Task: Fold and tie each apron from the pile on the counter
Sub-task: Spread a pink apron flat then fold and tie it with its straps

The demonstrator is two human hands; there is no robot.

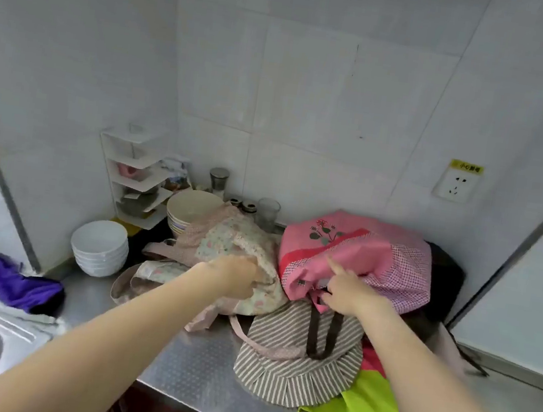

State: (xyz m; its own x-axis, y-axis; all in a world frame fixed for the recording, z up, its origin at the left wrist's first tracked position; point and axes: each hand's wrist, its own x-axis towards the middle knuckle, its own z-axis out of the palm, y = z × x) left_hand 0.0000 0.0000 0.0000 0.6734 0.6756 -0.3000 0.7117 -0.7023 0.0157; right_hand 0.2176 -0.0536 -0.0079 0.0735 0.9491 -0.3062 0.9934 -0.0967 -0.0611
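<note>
On the dimpled steel counter (194,365), the left hand (240,277) curls its fingers into the soft floral apron (241,240). The right hand (346,293) pinches the crumpled pink gingham-trimmed apron (360,255), forefinger raised; below its fingers lies a ruffled striped apron (289,374).

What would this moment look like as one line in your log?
step: picking from pile | left hand: grips floral apron | right hand: grips pink apron | folded: none seen

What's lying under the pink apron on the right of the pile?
Under the pink apron, a striped apron, brown straps and dark fabric show. A green apron pokes out lower down. How far each extends underneath is covered.
</note>
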